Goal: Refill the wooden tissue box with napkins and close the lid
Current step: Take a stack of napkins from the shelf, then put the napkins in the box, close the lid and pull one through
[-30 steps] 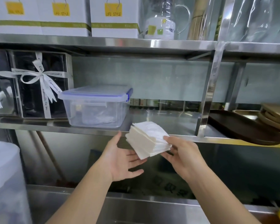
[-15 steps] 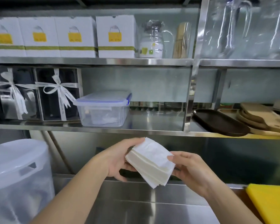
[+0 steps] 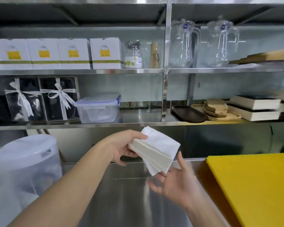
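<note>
Here we hold the stack of napkins [image 3: 155, 150] above the steel table [image 3: 129, 197]: our left hand [image 3: 124, 147] grips its upper edge, thumb on top, while our right hand [image 3: 174, 183] lies spread open beneath its lower corner, beside the yellow cutting board [image 3: 256, 185].

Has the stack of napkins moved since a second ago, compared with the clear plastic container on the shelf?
Yes. The napkin stack has come down and to the right, away from the plastic container, and is now well below the shelf edge.
</note>
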`<action>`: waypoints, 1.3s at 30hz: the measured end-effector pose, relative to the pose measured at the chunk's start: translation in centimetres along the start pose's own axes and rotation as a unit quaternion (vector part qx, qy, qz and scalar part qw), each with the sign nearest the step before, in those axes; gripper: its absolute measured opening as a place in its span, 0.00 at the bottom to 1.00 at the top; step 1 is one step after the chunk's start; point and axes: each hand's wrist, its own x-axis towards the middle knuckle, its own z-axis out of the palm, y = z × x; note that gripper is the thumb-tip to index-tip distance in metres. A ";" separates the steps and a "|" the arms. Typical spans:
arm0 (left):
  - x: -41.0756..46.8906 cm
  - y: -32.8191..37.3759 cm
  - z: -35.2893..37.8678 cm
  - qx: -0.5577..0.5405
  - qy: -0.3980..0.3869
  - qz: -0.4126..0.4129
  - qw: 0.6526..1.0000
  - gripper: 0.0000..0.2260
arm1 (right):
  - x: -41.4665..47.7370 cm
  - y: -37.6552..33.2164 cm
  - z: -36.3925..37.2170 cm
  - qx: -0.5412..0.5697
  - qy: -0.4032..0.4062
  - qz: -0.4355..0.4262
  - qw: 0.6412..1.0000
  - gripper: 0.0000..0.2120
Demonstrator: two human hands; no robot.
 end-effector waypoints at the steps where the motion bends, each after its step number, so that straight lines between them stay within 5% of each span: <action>1: -0.6 -0.4 0.3 0.006 0.003 0.000 1.000 0.15 | -0.9 0.2 0.0 -0.003 0.001 -0.009 1.000 0.30; 6: -3.5 -3.1 1.8 0.002 0.006 -0.006 1.000 0.11 | -5.0 1.1 -0.7 -0.077 0.010 -0.041 0.996 0.28; 12: -7.1 -6.6 3.1 -0.022 0.003 -0.015 1.000 0.08 | -8.3 3.1 -1.4 -0.163 0.034 -0.039 0.985 0.13; 19: -10.8 -10.8 4.0 -0.010 -0.017 -0.003 1.000 0.09 | -10.8 6.1 -2.9 -0.186 0.039 -0.004 0.982 0.15; 27: -13.0 -15.2 5.4 -0.061 -0.081 0.001 0.995 0.07 | -13.3 8.8 -5.2 -0.121 -0.089 -0.004 0.989 0.23; 35: -13.8 -19.5 6.5 -0.042 -0.059 -0.027 0.997 0.10 | -15.2 10.5 -6.7 -0.268 0.029 0.021 0.963 0.23; 39: -13.8 -22.1 6.9 -0.034 -0.062 -0.028 0.997 0.12 | -16.0 11.6 -7.5 -0.291 0.074 0.040 0.953 0.15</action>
